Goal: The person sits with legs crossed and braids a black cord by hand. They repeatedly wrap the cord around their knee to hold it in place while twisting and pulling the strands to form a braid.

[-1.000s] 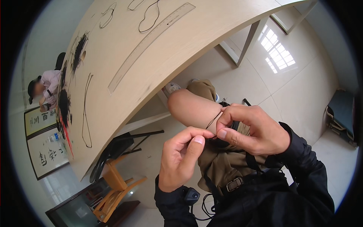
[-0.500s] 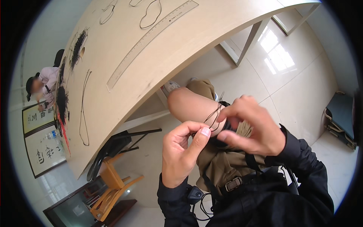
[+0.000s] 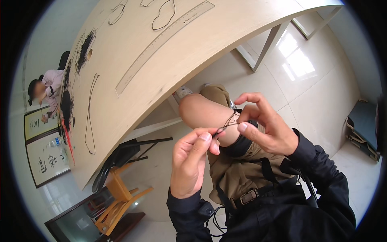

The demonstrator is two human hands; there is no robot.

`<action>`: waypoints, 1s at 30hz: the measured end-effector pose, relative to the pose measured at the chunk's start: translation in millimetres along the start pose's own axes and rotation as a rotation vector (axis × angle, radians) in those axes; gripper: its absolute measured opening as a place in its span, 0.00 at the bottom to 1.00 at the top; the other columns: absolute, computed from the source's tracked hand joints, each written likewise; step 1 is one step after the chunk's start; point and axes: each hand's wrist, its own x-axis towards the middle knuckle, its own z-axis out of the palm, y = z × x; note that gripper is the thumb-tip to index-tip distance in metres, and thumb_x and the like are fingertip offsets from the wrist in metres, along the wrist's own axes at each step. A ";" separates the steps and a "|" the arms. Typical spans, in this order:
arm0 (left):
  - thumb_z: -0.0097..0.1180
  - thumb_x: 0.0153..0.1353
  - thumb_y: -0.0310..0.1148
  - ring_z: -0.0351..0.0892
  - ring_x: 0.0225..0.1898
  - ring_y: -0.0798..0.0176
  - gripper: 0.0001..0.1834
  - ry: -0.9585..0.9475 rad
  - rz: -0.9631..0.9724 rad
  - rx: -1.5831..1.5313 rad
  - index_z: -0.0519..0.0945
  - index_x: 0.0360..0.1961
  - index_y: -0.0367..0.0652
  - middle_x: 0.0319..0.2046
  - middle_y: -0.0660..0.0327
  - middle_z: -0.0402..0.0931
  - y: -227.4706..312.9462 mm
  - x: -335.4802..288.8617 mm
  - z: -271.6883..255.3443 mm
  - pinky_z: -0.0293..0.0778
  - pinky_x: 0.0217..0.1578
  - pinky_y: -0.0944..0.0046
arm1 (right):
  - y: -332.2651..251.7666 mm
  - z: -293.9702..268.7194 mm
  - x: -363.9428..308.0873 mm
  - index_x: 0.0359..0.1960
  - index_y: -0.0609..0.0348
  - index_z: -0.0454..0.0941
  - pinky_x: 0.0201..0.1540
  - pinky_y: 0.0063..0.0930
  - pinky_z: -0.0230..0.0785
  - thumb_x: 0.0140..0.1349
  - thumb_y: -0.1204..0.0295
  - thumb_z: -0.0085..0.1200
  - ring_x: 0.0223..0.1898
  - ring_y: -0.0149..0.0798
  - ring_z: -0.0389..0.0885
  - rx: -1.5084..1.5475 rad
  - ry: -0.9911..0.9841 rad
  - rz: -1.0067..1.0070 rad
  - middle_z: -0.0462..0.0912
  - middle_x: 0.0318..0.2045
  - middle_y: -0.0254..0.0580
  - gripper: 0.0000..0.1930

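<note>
Over my lap, a thin black cord (image 3: 230,119) with looped strands runs between my two hands. My left hand (image 3: 188,159) is closed, pinching a knotted part of the cord between thumb and forefinger. On the other side, my right hand (image 3: 275,135) pinches a strand between its thumb tip and bent fingers, with the forefinger raised away from it. The loose loops stand up past the fingertips above my bare knee (image 3: 197,109). Exactly how the strands cross at the knot is too small to tell.
On the pale table (image 3: 161,76) lie a clear ruler (image 3: 161,48), a cord loop (image 3: 164,16), a long cord (image 3: 89,121) and black cord bundles (image 3: 84,48) beside red strands (image 3: 67,141). Another person (image 3: 52,82) sits at its far left. A wooden chair (image 3: 121,193) stands below the table edge.
My right hand, blurred and more curled before, has opened out its forefinger and now draws a strand rightward from the knot. The left thumb has shifted slightly left.
</note>
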 end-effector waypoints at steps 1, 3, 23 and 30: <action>0.57 0.70 0.30 0.76 0.34 0.73 0.13 -0.013 0.018 -0.070 0.82 0.48 0.30 0.34 0.61 0.83 -1.4 0.2 -4.3 0.73 0.43 0.72 | 5.1 -1.6 -0.6 0.49 0.62 0.74 0.43 0.31 0.72 0.72 0.72 0.53 0.39 0.33 0.80 -0.063 0.045 -0.047 0.82 0.36 0.41 0.10; 0.58 0.70 0.29 0.78 0.34 0.72 0.12 0.012 0.028 -0.050 0.82 0.47 0.29 0.34 0.60 0.83 -2.4 0.5 -4.0 0.75 0.44 0.71 | 8.8 -8.7 -0.9 0.44 0.60 0.77 0.40 0.30 0.70 0.66 0.75 0.58 0.35 0.37 0.77 -0.316 0.097 -0.169 0.79 0.34 0.39 0.07; 0.63 0.67 0.29 0.77 0.37 0.73 0.12 0.046 0.005 0.420 0.83 0.45 0.29 0.35 0.61 0.84 0.9 0.1 14.9 0.73 0.42 0.71 | -22.5 6.0 5.0 0.39 0.54 0.79 0.41 0.35 0.69 0.56 0.75 0.66 0.39 0.44 0.75 -0.683 0.306 -0.445 0.78 0.36 0.39 0.10; 0.60 0.68 0.29 0.78 0.37 0.74 0.10 0.055 0.033 0.413 0.82 0.45 0.31 0.38 0.60 0.83 2.0 2.0 13.5 0.74 0.43 0.72 | -4.6 -10.3 -3.4 0.39 0.57 0.79 0.47 0.37 0.65 0.59 0.70 0.63 0.41 0.46 0.73 -0.514 -0.097 -0.182 0.77 0.36 0.42 0.09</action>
